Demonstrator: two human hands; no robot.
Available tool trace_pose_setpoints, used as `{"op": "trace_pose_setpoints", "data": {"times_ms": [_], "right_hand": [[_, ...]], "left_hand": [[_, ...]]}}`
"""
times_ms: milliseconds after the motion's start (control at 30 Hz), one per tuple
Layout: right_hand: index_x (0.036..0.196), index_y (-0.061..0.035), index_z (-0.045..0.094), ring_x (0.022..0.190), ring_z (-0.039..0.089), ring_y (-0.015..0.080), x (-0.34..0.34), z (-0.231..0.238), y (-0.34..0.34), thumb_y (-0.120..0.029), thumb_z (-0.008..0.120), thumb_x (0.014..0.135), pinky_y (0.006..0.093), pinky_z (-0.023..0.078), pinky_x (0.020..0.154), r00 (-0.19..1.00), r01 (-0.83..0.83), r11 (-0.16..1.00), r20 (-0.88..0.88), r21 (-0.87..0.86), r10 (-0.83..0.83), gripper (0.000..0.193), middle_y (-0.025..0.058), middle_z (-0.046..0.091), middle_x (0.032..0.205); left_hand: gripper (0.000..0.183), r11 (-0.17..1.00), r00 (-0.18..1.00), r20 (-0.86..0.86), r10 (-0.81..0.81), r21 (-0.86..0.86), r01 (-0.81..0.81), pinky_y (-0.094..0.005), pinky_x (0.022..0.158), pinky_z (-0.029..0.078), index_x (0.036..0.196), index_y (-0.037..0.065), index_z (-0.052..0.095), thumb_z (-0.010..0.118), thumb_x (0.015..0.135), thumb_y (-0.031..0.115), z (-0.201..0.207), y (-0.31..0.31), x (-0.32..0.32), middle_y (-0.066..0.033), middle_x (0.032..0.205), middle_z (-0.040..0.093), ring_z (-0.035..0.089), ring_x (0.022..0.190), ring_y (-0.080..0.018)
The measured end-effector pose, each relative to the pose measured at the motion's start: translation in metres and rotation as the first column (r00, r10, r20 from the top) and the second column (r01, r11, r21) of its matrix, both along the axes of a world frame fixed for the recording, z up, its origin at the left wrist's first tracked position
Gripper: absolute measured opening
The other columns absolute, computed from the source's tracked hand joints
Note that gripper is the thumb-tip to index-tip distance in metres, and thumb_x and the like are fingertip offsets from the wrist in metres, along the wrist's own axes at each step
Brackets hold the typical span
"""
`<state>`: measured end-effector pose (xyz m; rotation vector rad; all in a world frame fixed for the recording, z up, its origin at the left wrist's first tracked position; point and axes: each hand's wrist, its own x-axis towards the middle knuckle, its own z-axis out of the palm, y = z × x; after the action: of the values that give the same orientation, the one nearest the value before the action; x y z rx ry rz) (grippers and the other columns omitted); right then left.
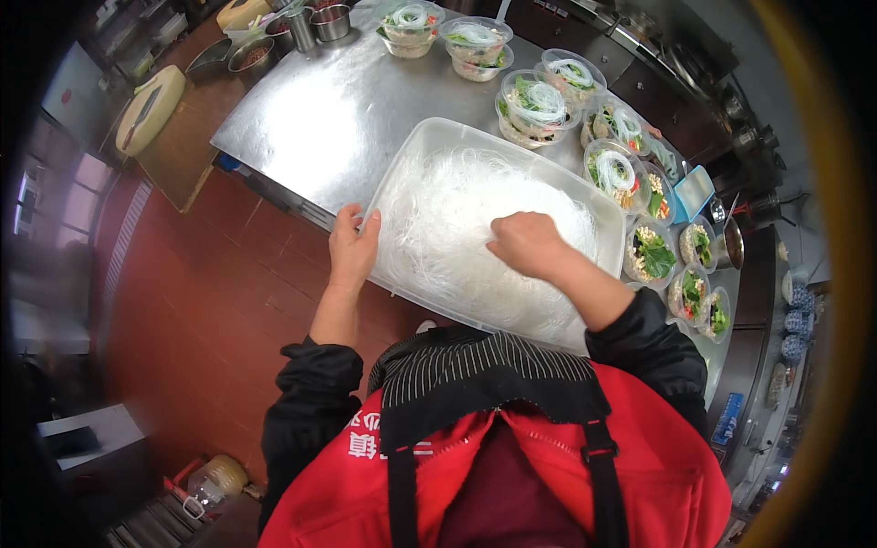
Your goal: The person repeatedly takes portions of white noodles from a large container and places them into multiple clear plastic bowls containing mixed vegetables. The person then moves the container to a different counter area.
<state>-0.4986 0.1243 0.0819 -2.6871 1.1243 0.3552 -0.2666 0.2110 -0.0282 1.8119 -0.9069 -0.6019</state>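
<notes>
A translucent plastic tub (429, 135) filled with white, thread-thin glass noodles (448, 210) stands in front of me at the near edge of the steel table. My left hand (354, 245) grips its left wall, with the thumb near the rim. Over the middle of the noodles, my right hand (528, 243) is closed, its fingertips down in the strands and partly hidden. Clear bowls curve around the tub's far and right sides. A bowl (537, 105) just beyond it holds greens topped with a coil of noodles; another bowl (650, 251) on the right shows leaves and pale pieces without a coil.
The steel table (301, 128) stretches away to the left, with metal pots (331, 23) at its far end. A round cutting board with a knife (151, 110) lies farther left. A blue-rimmed container (694, 192) stands among the right-hand bowls. Red tiled floor (210, 301) lies at left.
</notes>
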Motion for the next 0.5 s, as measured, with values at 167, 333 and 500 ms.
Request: {"op": "trace_pose_setpoints", "data": {"times_ms": [167, 333, 500], "right_hand": [[0.076, -0.0007, 0.060, 0.065, 0.056, 0.0335, -0.036, 0.042, -0.023, -0.021, 0.051, 0.081, 0.0411, 0.043, 0.062, 0.958, 0.062, 0.987, 0.269, 0.145, -0.100, 0.023, 0.0196, 0.058, 0.069], [0.076, 0.0019, 0.055, 0.056, 0.042, 0.0150, -0.051, 0.075, -0.018, -0.022, 0.050, 0.087, 0.0302, 0.038, 0.054, 0.800, 0.187, 0.918, 0.488, 0.351, -0.349, 0.026, 0.0049, 0.048, 0.059], [0.076, -0.0006, 0.055, 0.059, 0.034, 0.0016, -0.066, 0.128, -0.012, -0.024, 0.050, 0.090, 0.0192, 0.030, 0.051, 0.554, 0.132, 0.900, 0.721, 0.416, -0.415, 0.027, -0.0076, 0.041, 0.062]], "left_hand": [[0.043, 0.998, 0.987, 0.162, 0.004, -0.059, 0.006, -0.0377, 0.080, 0.042, 0.108, -0.005, 0.048, 0.060, 0.078, 0.022, 0.016, 0.004, 0.004, -0.0213, 0.101, 0.054, 0.052, 0.095, -0.0315], [0.040, 0.994, 0.949, 0.315, -0.012, -0.101, 0.046, -0.0391, 0.085, 0.040, 0.108, -0.006, 0.047, 0.060, 0.077, 0.017, 0.029, 0.003, 0.001, -0.0219, 0.106, 0.052, 0.050, 0.099, -0.0342], [0.039, 0.974, 0.919, 0.391, -0.045, -0.189, 0.128, -0.0395, 0.086, 0.040, 0.108, -0.006, 0.046, 0.060, 0.077, 0.014, 0.041, -0.003, -0.007, -0.0213, 0.108, 0.051, 0.049, 0.101, -0.0350]]}}
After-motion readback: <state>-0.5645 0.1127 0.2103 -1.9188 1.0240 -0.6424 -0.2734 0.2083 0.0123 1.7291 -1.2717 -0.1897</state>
